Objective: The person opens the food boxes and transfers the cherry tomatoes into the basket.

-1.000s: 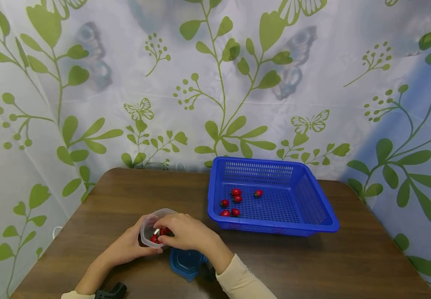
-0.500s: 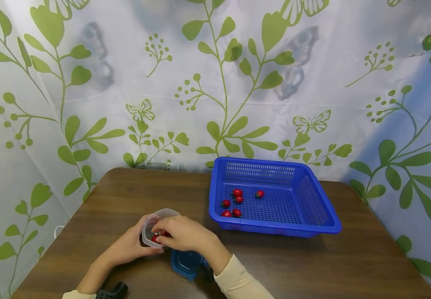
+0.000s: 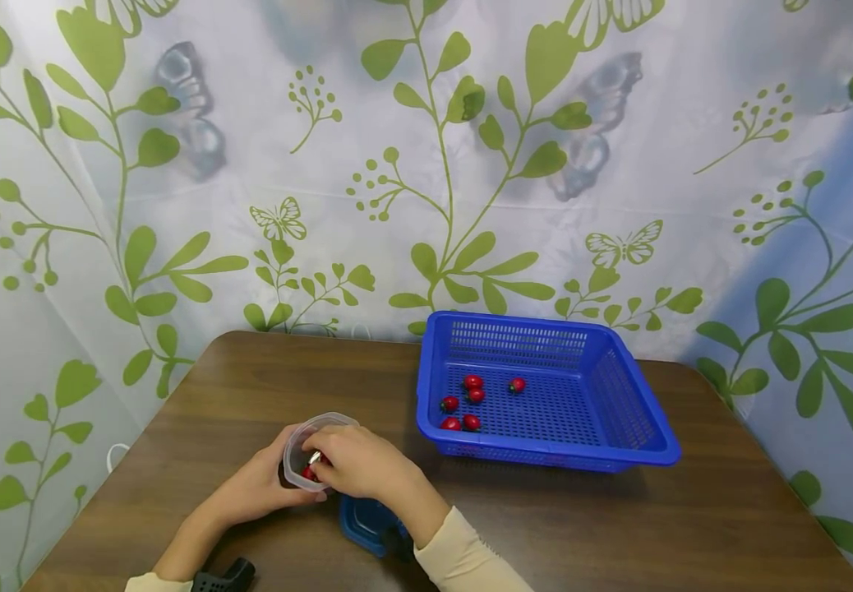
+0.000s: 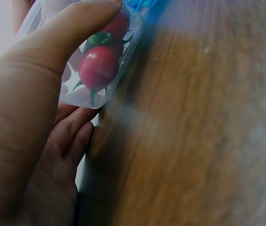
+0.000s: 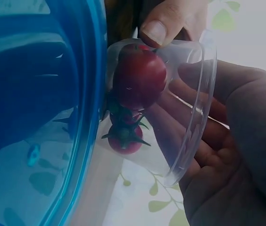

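Observation:
My left hand (image 3: 260,477) grips a clear plastic food container (image 3: 295,452), tilted with its mouth toward the right; the thumb presses the near wall. Red cherry tomatoes (image 4: 99,68) with green stems lie inside, seen through the wall. My right hand (image 3: 363,464) reaches into the mouth. In the right wrist view its thumb (image 5: 194,73) stands apart from the other fingers, which extend toward the tomatoes (image 5: 140,77); no tomato shows between them. The fingertips are partly hidden in the head view. A blue lid (image 3: 363,524) lies under the right forearm.
A blue plastic basket (image 3: 552,452) stands at the back right of the brown wooden table (image 3: 308,370). Several cherry tomatoes (image 3: 475,395) lie in its left part. A patterned curtain (image 3: 412,205) hangs behind the table. A black strap device (image 3: 227,575) sits at my left wrist.
My right fingers have shifted slightly inside the container, and fewer tomatoes show past them in the head view. The left hand keeps its grip. The head view has moved a little.

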The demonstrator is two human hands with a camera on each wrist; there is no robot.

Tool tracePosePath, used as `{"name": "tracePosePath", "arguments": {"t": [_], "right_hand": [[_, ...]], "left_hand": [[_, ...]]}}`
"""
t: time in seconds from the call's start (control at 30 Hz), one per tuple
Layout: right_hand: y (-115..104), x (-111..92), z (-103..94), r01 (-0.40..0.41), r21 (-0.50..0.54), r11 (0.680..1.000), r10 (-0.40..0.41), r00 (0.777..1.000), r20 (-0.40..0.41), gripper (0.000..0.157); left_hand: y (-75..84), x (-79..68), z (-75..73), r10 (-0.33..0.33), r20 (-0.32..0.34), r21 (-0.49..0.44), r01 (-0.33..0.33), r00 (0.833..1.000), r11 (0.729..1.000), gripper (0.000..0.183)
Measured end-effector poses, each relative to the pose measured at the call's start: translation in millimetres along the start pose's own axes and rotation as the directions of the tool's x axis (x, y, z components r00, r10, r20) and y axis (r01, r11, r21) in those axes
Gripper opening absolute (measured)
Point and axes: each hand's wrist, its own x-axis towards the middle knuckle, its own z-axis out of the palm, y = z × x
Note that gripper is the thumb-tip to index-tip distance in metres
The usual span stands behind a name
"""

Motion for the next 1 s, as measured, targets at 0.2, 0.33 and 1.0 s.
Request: {"name": "tracePosePath", "arguments": {"t": [0.2,0.33,1.0], "right_hand": [[-1.4,2.6,0.7,-0.042,0.033,0.999,0.04,0.998,0.048,0.029],[-2.2,3.6,0.3,-0.063,0.045,0.997,0.059,0.995,0.076,0.029],[-5.9,7.4,-0.2,-0.079,0.007,0.997,0.078,0.99,0.121,0.021]], "left_hand": [[1.2,0.6,-1.0,-0.012,0.005,0.01,0.011,1.0,1.0,0.093],[2.1,0.3,-1.2,-0.023,0.002,0.029,0.023,1.0,0.999,0.093],[1.6,0.7,-2.4,0.005,0.002,0.036,-0.005,1.0,0.999,0.09]]}}
